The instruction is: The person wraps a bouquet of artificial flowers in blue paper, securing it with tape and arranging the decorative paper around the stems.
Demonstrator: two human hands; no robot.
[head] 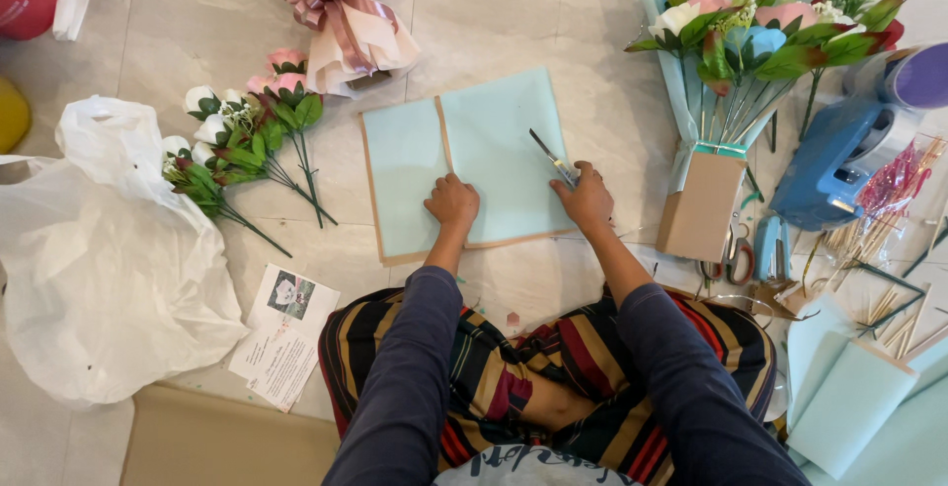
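Blue paper sheets [494, 155], hands [452, 200] pressing, scissors [553, 158]

L hand [452, 201] fisted, R hand [585, 200] gripping

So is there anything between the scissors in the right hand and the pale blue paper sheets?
Nothing visible. The right hand holds the scissors directly over the pale blue sheets, and the left hand presses on them.
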